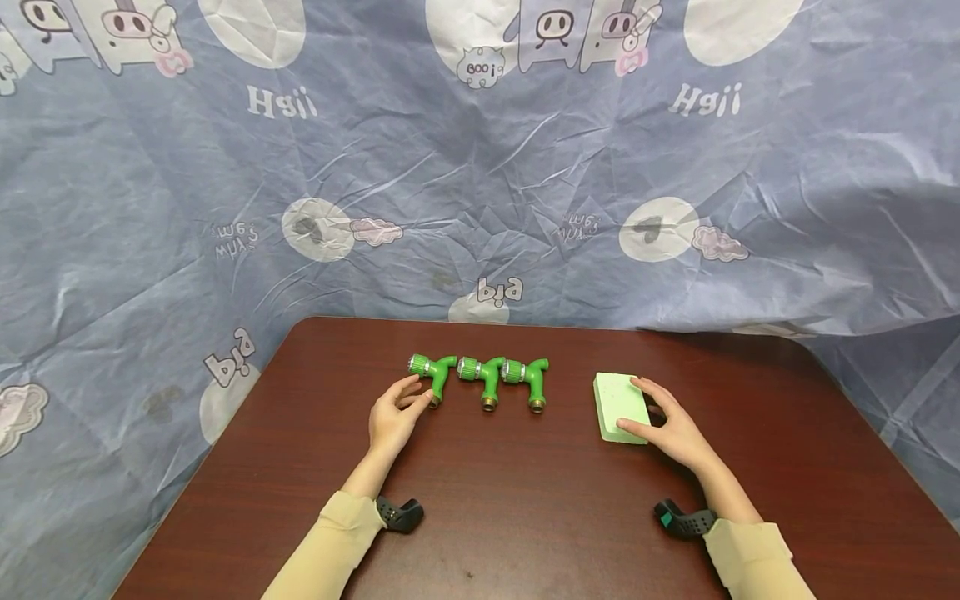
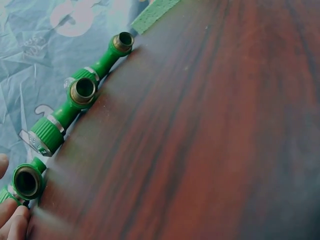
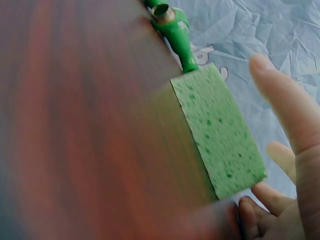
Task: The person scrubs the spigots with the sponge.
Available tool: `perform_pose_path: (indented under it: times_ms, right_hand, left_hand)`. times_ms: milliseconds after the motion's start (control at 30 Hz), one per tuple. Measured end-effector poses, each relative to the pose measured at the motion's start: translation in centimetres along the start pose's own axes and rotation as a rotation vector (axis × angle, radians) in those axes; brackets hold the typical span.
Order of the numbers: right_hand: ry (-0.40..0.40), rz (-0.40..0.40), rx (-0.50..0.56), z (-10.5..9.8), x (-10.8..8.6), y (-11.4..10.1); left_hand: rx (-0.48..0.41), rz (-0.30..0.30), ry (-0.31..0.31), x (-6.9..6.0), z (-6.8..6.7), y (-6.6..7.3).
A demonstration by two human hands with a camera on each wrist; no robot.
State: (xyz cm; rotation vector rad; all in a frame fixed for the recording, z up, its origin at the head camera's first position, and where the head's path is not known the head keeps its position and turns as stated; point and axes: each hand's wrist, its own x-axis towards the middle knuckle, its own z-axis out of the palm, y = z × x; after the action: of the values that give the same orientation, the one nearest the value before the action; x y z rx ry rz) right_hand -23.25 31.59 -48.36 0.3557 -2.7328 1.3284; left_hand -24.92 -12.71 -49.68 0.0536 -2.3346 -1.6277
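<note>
Three taps (image 1: 491, 385) lay aligned, sponge (image 1: 619, 402) at three o'clock; nothing seemed lifted yet.
Right hand (image 1: 677, 432) spread its fingers (image 1: 655, 389); whether left hand (image 1: 390, 423) pinched, unclear.

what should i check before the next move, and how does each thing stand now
1. Three green taps in a row on the table: ok.
2. Sponge lying flat, apart from the taps: ok.
3. Left hand at the leftmost tap: ok.
4. Firm hold on that tap: cannot tell.
5. Right hand at the sponge: ok.
6. Right thumb touching the sponge: not ok, apart in the right wrist view.
</note>
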Motion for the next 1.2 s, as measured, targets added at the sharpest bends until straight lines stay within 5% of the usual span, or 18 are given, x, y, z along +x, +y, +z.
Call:
perform_pose_path:
  times_ms: [700, 1200]
  right_hand:
    - [-0.203, -0.081, -0.06, -1.2, 1.6, 0.5]
    - [-0.14, -0.035, -0.049, -1.1, 1.2, 0.6]
  left_hand:
    - [0.14, 0.056, 0.029, 0.2, 0.5, -0.1]
    - [0.244, 0.065, 0.081, 0.2, 0.8, -0.1]
